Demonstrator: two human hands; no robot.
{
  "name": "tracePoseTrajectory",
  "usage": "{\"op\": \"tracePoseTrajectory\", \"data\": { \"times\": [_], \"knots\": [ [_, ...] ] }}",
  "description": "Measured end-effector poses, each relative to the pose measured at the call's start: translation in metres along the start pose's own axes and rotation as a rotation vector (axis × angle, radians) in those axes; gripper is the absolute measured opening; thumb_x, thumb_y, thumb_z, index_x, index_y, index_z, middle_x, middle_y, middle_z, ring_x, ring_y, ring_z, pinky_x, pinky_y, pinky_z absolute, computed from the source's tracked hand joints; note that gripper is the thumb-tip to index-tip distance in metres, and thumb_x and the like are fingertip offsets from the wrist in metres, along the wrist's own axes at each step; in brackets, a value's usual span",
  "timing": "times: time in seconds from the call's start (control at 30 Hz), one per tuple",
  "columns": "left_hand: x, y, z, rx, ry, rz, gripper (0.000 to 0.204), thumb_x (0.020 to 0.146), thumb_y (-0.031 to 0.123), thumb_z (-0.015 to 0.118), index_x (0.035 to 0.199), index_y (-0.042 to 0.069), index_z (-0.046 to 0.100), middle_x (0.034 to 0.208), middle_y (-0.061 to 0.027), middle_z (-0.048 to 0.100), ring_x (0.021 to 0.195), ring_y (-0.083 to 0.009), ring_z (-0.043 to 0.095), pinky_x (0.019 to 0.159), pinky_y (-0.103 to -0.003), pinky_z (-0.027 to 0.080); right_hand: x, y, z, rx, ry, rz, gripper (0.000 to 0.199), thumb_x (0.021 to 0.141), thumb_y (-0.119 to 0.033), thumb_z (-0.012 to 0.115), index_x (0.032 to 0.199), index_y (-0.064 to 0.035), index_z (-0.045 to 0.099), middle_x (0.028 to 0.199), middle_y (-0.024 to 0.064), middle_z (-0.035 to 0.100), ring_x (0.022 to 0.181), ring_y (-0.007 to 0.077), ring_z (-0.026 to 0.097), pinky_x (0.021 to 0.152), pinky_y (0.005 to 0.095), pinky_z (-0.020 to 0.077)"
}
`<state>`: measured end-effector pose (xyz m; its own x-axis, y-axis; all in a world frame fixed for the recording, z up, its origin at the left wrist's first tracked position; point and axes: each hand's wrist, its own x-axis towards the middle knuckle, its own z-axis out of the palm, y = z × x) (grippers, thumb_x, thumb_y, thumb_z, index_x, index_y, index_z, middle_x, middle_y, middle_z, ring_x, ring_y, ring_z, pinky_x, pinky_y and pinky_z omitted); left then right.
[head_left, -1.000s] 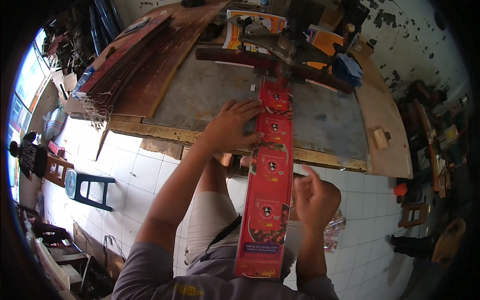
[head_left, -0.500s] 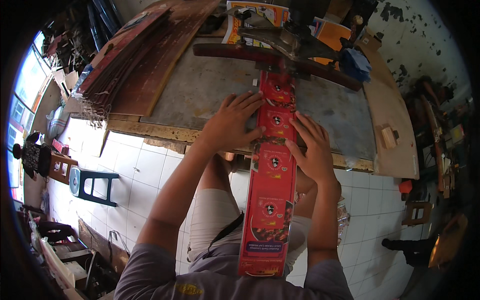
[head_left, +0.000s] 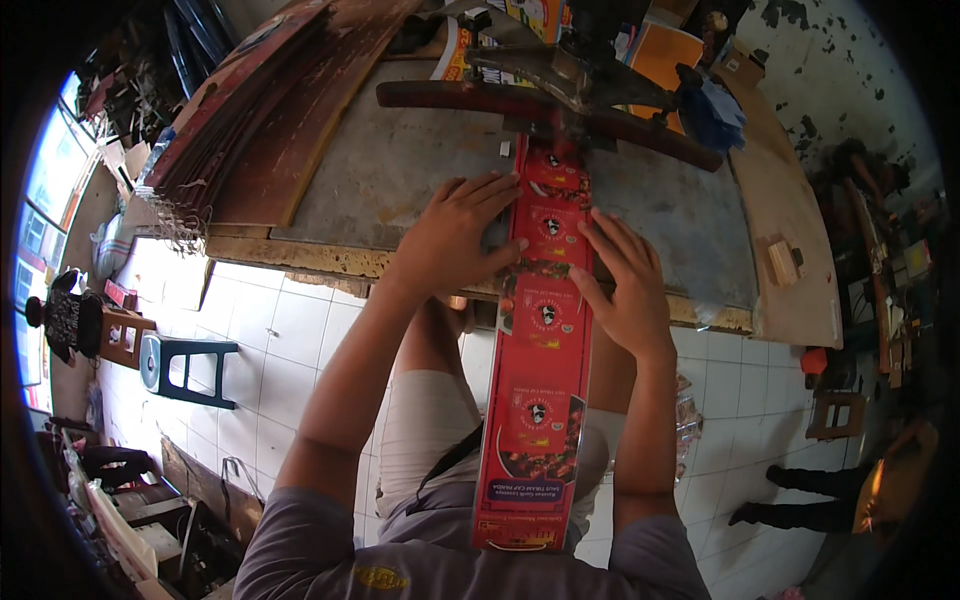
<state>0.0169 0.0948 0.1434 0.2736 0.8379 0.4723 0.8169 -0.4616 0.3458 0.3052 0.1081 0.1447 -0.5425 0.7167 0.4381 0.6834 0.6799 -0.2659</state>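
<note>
A long red printed strip (head_left: 540, 350) runs from under the dark metal press-like machine (head_left: 580, 85) across the worktable and down over my lap. Its surface carries repeated round emblems and food pictures. My left hand (head_left: 455, 225) rests flat at the strip's left edge, fingertips and thumb touching it. On the other side, my right hand (head_left: 628, 280) lies with fingers stretched along the right edge, thumb over the strip. Neither hand is closed around it. The machine hides the strip's far end.
A grey metal plate (head_left: 400, 170) covers the worktable. Stacked reddish boards (head_left: 260, 110) lie at left. A small wooden block (head_left: 785, 262) sits at right. A blue-green stool (head_left: 190, 372) stands on the tiled floor. At lower right another person's dark-clad legs (head_left: 810, 495) show.
The view has shifted slightly. Both hands keep nearly the same place along the strip, whose own movement is too small to tell. The person at lower right has moved, with both legs now showing.
</note>
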Motion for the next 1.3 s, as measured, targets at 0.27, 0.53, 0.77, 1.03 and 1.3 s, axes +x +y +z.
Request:
{"op": "tracePoseTrajectory", "data": {
  "times": [0.27,0.53,0.77,1.03,1.3],
  "knots": [
    [0.0031,0.0048,-0.0003,0.018,-0.011,-0.005,0.068,0.094,0.040,0.078,0.150,0.005,0.064,0.160,-0.0129,0.059,0.152,-0.0315,0.051,0.128,-0.051,0.036,-0.0030,0.0056,0.0013,0.004,-0.002,0.026,0.060,0.104,-0.045,0.070,0.154,-0.0124,0.062,0.163,0.0114,0.055,0.153,0.0321,0.047,0.127,0.0509,0.0343],
    [0.0027,0.0077,-0.0030,0.021,-0.017,-0.023,0.068,0.094,0.041,0.078,0.150,0.005,0.063,0.160,-0.0128,0.059,0.153,-0.0308,0.050,0.128,-0.051,0.035,-0.0018,0.0047,0.0007,0.006,-0.006,0.024,0.060,0.104,-0.045,0.070,0.154,-0.0126,0.062,0.163,0.0114,0.055,0.153,0.0322,0.047,0.127,0.0508,0.0346],
    [0.0028,0.0045,-0.0010,0.032,-0.024,-0.012,0.069,0.095,0.042,0.076,0.152,0.006,0.062,0.161,-0.0128,0.059,0.153,-0.0310,0.049,0.129,-0.051,0.034,-0.0024,0.0035,0.0001,0.006,-0.005,0.029,0.060,0.104,-0.044,0.070,0.153,-0.0118,0.062,0.163,0.0114,0.055,0.153,0.0322,0.047,0.126,0.0509,0.0349],
    [0.0030,0.0040,-0.0010,0.035,-0.037,-0.017,0.070,0.095,0.043,0.076,0.153,0.006,0.061,0.162,-0.0119,0.058,0.154,-0.0311,0.049,0.129,-0.052,0.034,-0.0026,0.0033,0.0006,-0.004,-0.006,0.022,0.060,0.104,-0.044,0.070,0.154,-0.0121,0.062,0.163,0.0114,0.054,0.153,0.0308,0.047,0.127,0.0508,0.0349],
    [0.0028,0.0045,-0.0008,0.028,-0.029,-0.015,0.072,0.094,0.046,0.077,0.153,0.006,0.062,0.162,-0.0106,0.058,0.153,-0.0313,0.049,0.129,-0.052,0.034,-0.0033,0.0054,0.0015,0.008,-0.018,0.028,0.062,0.104,-0.045,0.070,0.155,-0.0117,0.061,0.164,0.0110,0.053,0.154,0.0308,0.047,0.127,0.0508,0.0348]
  ]
}}
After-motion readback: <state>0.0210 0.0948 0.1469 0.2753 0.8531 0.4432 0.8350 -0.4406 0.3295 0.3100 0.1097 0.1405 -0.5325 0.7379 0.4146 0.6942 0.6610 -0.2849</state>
